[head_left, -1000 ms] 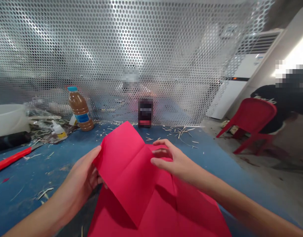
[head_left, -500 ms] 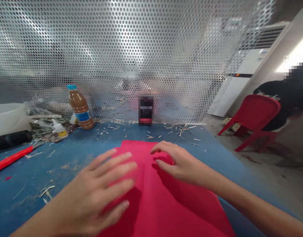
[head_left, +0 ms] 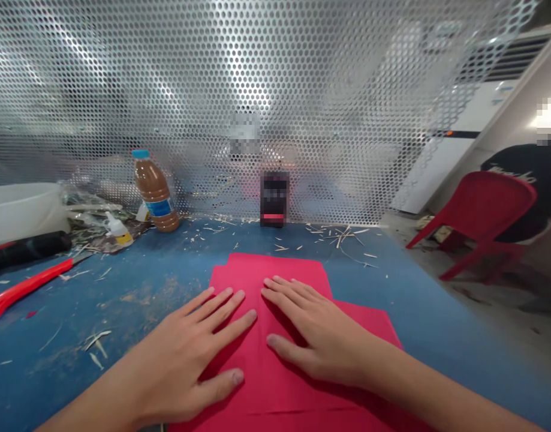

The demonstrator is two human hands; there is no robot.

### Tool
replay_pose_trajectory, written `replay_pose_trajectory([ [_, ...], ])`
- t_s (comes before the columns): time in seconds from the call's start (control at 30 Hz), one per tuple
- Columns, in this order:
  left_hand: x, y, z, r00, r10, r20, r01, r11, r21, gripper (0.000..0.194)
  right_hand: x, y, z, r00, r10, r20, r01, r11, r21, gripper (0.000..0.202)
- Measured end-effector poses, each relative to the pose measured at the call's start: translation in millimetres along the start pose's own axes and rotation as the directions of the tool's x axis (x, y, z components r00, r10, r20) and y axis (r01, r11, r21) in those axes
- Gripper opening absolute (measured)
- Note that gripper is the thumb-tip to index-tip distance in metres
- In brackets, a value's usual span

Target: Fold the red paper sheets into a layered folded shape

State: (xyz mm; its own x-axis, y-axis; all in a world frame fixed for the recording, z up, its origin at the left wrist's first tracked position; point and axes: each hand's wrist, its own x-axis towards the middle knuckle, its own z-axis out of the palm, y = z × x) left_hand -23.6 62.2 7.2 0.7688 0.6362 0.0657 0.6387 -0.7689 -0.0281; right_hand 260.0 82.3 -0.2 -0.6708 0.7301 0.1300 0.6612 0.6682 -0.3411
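Observation:
Red paper [head_left: 257, 384] lies on the blue tabletop in front of me, with stepped edges at the back and right and a crease running up its middle. My left hand [head_left: 194, 348] rests on its left part, fingers spread and flat. On the right side, my right hand [head_left: 311, 330] lies palm down with its fingers stretched out and thumb apart. Neither hand grips anything. The near end of the paper runs out of view, and the forearms cover parts of its sides.
To the left are a red-handled knife [head_left: 32, 285], a black cylindrical object [head_left: 30, 249], a small glue bottle [head_left: 117, 228], a brown drink bottle [head_left: 156, 195] and a white tub [head_left: 26, 210]. A phone-like dark device [head_left: 274, 198] leans on the perforated metal panel [head_left: 302, 90]. A person sits on a red chair [head_left: 491, 210].
Both hands have come down flat onto the red paper from a raised position. My right hand has straightened its curled fingers. More stepped edges of the paper show, and the view has shifted slightly.

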Motion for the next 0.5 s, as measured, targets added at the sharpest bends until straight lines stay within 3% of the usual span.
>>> replay_pose_trajectory([
  [0.27,4,22,3.9,0.991,-0.128,0.040,0.129,0.991,-0.022,0.069,1,-6,5,0.996,0.065,0.065,-0.060,0.995,-0.081,0.070],
  [0.5,3,24,2.3,0.983,-0.163,0.083,0.165,0.986,-0.017,0.068,1,-8,1,0.991,0.089,0.103,-0.076,0.989,-0.130,0.070],
])
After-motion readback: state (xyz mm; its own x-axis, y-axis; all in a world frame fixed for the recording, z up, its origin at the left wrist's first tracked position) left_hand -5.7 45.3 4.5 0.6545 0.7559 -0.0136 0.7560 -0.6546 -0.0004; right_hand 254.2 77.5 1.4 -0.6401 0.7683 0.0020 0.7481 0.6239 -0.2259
